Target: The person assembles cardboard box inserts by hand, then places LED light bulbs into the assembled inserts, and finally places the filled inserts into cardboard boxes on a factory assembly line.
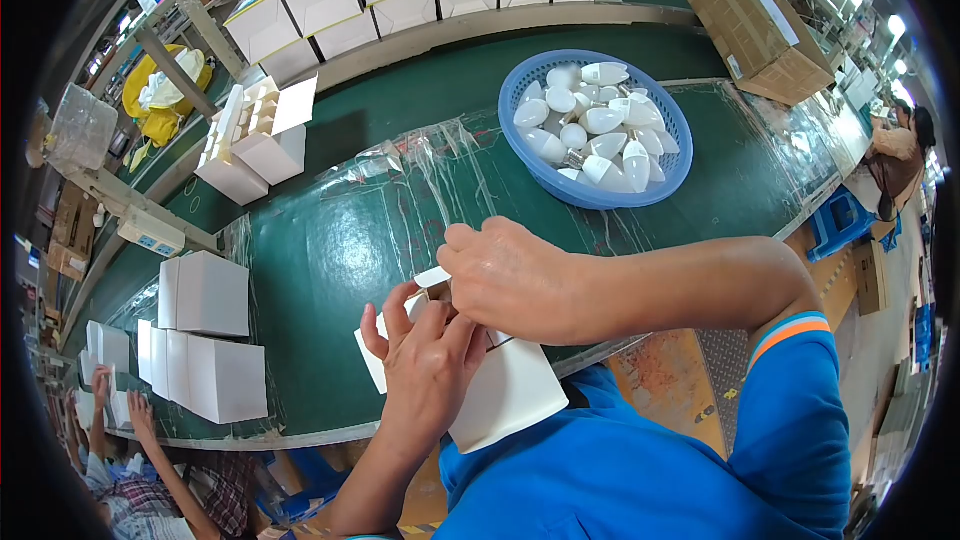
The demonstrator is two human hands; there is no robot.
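Note:
A white cardboard box (510, 395) stands open at the table edge against my body, with a flap raised and brown divider edges showing inside. My left hand (428, 365) rests on the box's opening, its fingers bent around the edge and the last ones spread apart. Bent over from the right, my right hand (510, 280) is closed with its fingertips down at the same opening. Whatever is between those fingertips is hidden behind the knuckles. Beyond my hands, a blue plastic basket (595, 202) holds many white light bulbs (603, 121).
White boxes with dividers (265, 135) stand open at the far left. Several closed white boxes (205, 295) line the left side of the green table (340, 240). A brown carton (760, 30) sits at the back right. Co-workers' hands (140, 415) are at lower left.

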